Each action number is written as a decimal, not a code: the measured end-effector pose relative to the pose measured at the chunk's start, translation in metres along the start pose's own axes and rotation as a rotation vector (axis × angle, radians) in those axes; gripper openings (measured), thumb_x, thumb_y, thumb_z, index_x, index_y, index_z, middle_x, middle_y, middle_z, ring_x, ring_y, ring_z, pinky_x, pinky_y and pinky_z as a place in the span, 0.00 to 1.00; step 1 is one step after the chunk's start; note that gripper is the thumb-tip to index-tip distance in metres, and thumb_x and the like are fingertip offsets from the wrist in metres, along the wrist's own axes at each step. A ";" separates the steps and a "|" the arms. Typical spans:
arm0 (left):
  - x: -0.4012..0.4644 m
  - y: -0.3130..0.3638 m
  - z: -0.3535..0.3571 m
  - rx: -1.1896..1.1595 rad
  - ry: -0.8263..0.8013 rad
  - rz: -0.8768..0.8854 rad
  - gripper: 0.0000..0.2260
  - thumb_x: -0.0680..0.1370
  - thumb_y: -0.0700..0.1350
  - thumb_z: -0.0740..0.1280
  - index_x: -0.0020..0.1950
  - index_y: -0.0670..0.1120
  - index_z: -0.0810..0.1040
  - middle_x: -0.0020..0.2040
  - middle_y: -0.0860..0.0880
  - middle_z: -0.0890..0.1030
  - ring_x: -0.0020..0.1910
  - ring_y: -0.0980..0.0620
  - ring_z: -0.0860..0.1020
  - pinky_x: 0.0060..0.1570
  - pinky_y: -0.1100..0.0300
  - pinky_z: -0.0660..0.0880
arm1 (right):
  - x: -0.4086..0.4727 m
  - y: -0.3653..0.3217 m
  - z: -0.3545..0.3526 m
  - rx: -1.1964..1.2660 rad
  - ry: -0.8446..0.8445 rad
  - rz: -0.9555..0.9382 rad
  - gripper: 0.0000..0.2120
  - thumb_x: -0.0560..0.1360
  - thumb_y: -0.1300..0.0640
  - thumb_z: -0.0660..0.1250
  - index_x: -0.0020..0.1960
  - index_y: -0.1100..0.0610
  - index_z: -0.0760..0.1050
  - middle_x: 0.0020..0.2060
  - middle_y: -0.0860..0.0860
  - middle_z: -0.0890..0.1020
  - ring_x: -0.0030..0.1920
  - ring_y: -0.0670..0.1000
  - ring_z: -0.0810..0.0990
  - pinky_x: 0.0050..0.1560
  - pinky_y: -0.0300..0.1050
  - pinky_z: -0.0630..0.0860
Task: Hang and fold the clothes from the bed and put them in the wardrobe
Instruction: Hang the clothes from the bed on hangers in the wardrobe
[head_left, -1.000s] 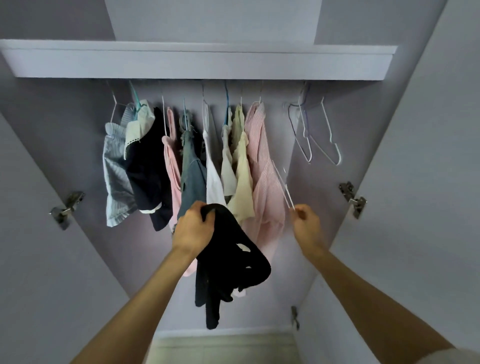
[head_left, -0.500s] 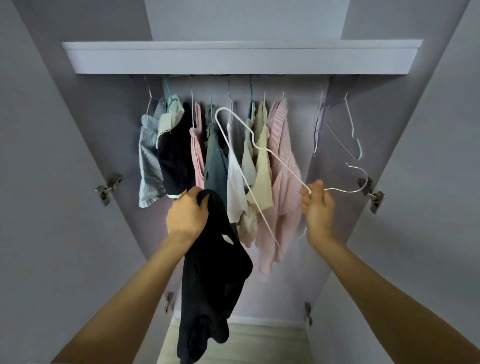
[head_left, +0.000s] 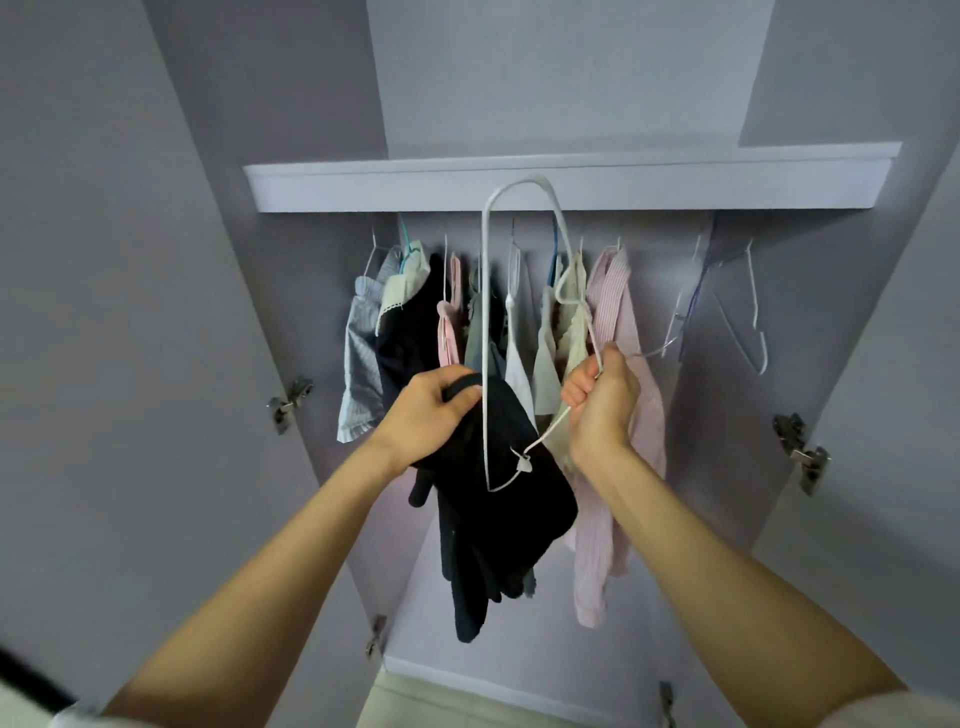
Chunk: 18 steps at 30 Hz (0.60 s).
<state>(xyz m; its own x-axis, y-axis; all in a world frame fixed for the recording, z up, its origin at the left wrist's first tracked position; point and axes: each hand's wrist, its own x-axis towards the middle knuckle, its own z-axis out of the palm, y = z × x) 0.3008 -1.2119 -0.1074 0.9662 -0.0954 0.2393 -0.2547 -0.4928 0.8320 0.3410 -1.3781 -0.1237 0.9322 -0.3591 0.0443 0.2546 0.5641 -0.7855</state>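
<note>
My left hand (head_left: 431, 415) grips a black garment (head_left: 498, 514) at its top edge; the cloth hangs down in front of the open wardrobe. My right hand (head_left: 602, 405) grips a white wire hanger (head_left: 486, 322) near its hook. The hanger stands on end, one arm reaching up past the shelf edge, its lower corner lying over the black garment. Behind both hands several clothes hang on the rail, among them a pink striped shirt (head_left: 623, 332) and a blue striped one (head_left: 361, 358).
The wardrobe shelf (head_left: 571, 182) runs above the rail. Empty white hangers (head_left: 753, 312) hang at the rail's right end. Both wardrobe doors stand open, with metal hinges at left (head_left: 288, 402) and right (head_left: 800, 452). Pale floor (head_left: 467, 701) shows below.
My right hand drew the white hanger off the rail and swung it upright toward the black garment. Both hands have come closer together and the view has pulled back.
</note>
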 end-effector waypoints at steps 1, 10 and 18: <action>-0.003 0.004 -0.001 -0.019 -0.011 0.003 0.07 0.80 0.40 0.63 0.45 0.48 0.78 0.41 0.45 0.80 0.40 0.54 0.78 0.47 0.62 0.75 | 0.000 0.002 0.000 -0.010 0.015 -0.006 0.19 0.81 0.58 0.53 0.31 0.54 0.57 0.19 0.44 0.59 0.21 0.44 0.56 0.22 0.36 0.54; -0.019 0.031 -0.038 -0.069 0.400 -0.078 0.08 0.79 0.39 0.63 0.40 0.48 0.76 0.35 0.51 0.78 0.38 0.50 0.76 0.43 0.56 0.74 | -0.007 0.047 -0.044 -0.638 -0.049 -0.131 0.19 0.82 0.59 0.52 0.35 0.64 0.69 0.30 0.56 0.72 0.34 0.52 0.69 0.36 0.42 0.62; -0.042 -0.005 -0.067 0.382 0.527 -0.289 0.09 0.75 0.38 0.66 0.53 0.43 0.83 0.49 0.41 0.83 0.53 0.41 0.78 0.53 0.56 0.73 | 0.009 0.013 -0.037 -1.142 -0.180 -0.653 0.19 0.81 0.60 0.52 0.39 0.70 0.72 0.36 0.67 0.77 0.39 0.64 0.76 0.39 0.45 0.60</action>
<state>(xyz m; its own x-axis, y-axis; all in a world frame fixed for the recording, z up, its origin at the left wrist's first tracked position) 0.2592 -1.1474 -0.0882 0.8212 0.4685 0.3258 0.1339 -0.7131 0.6881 0.3433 -1.4015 -0.1558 0.7655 -0.1708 0.6204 0.3908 -0.6425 -0.6591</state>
